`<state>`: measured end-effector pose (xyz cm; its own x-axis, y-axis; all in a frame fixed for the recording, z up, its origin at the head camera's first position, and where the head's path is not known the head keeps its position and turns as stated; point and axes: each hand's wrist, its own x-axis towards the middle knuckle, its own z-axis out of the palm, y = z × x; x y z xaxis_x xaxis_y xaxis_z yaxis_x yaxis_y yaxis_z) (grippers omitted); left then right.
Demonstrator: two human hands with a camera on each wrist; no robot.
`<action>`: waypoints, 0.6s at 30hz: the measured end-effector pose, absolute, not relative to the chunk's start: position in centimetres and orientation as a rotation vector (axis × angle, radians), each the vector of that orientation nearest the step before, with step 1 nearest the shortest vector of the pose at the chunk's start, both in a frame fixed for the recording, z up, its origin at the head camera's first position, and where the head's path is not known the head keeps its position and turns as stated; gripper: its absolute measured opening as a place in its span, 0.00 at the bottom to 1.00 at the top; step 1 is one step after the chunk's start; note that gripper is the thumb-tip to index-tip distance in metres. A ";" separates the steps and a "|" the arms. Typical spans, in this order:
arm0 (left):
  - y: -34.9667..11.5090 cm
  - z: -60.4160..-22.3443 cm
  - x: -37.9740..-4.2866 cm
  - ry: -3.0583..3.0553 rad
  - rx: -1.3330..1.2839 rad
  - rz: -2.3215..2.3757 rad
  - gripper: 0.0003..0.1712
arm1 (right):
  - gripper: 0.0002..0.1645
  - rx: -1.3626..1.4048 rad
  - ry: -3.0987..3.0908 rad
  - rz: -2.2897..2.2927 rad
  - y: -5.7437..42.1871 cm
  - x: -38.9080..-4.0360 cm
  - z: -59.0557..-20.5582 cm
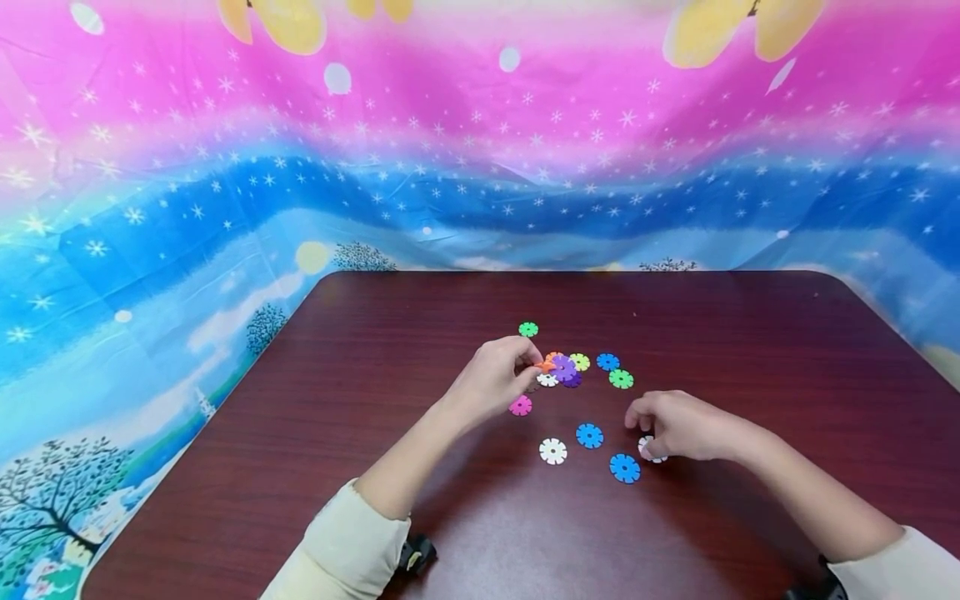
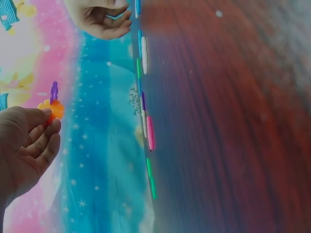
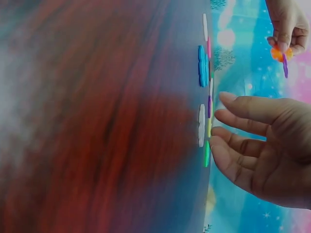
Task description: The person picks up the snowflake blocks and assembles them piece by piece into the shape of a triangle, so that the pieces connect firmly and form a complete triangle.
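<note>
In the head view my left hand (image 1: 487, 377) pinches an orange notched plastic disc (image 2: 57, 110) between thumb and fingertips, held above the table. A purple notched disc (image 2: 54, 91) is joined edge-on to it, at a right angle, and shows beyond my fingertips. My right hand (image 1: 686, 427) hovers over the table to the right, fingers loosely bent and apart, holding nothing. Below its thumb lies a white notched disc (image 3: 201, 127), partly hidden by the hand in the head view; the right wrist view shows a gap between the fingers and this disc.
Several loose notched discs lie flat on the dark brown table (image 1: 337, 350): a white disc (image 1: 553, 451), a blue disc (image 1: 625, 468), a pink disc (image 1: 521, 406), a green disc (image 1: 528, 329) and others. A colourful printed cloth (image 1: 480, 150) hangs behind the table.
</note>
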<state>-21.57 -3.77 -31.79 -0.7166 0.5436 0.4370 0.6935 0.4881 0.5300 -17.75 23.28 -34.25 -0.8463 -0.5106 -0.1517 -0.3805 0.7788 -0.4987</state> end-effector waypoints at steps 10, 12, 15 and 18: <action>-3.9 -31.9 -21.8 -2.529 -1.077 -1.065 0.04 | 0.18 -0.726 2.739 -0.535 24.0 -17.4 -34.8; -3.9 -31.9 -21.8 -2.526 -1.071 -1.062 0.04 | 0.18 -0.724 2.742 -0.531 24.0 -17.4 -34.8; -3.9 -31.9 -21.8 -2.530 -1.059 -1.057 0.04 | 0.18 -0.724 2.740 -0.525 24.1 -17.4 -34.9; -3.9 -31.9 -21.8 -2.537 -1.060 -1.058 0.04 | 0.17 -0.727 2.734 -0.521 24.1 -17.4 -34.8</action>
<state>-21.79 -3.90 -31.94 -0.7246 0.5438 0.4233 0.6834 0.4883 0.5426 -17.42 24.07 -34.85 -0.8396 -0.5194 -0.1586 -0.4248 0.8101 -0.4041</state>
